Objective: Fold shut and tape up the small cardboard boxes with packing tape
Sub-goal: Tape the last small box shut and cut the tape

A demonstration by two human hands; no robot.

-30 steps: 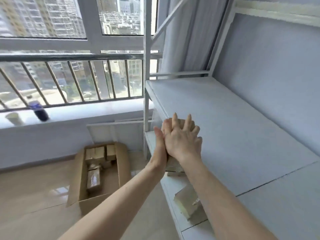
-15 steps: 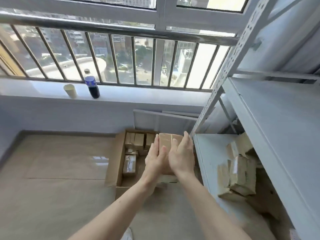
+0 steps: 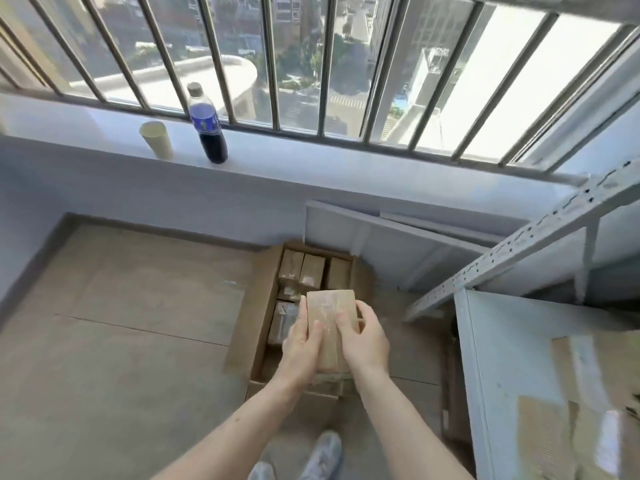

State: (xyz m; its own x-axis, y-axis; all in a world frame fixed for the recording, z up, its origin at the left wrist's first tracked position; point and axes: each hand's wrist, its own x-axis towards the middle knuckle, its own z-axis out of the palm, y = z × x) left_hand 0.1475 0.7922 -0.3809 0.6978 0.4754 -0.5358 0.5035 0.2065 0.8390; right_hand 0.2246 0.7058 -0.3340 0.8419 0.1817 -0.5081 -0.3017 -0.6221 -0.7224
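Brown cardboard, glossy with clear tape, is what is gripped in the head view, the only one supplied: a small box (image 3: 332,317) is held in the air between both hands, directly above a large open carton (image 3: 258,306) on the floor. The left hand (image 3: 301,344) is wrapped round the box's left edge, thumb laid on the top face; the right hand (image 3: 363,337) is curled round the right edge, thumb likewise on top, so that both hands are closed firmly on the box. Several taped boxes (image 3: 301,271) are seen standing in a row at the carton's far end, with another lying nearer. The held box appears sealed, though the tape's run cannot be made out with certainty through the blur. The step in hand is judged to be stowing it. It would best be lowered level into the free space near the carton's middle, set beside the packed ones rather than dropped, and released only once it is resting. More folded cardboard (image 3: 554,427) is visible on the grey shelf (image 3: 491,341) to the right.
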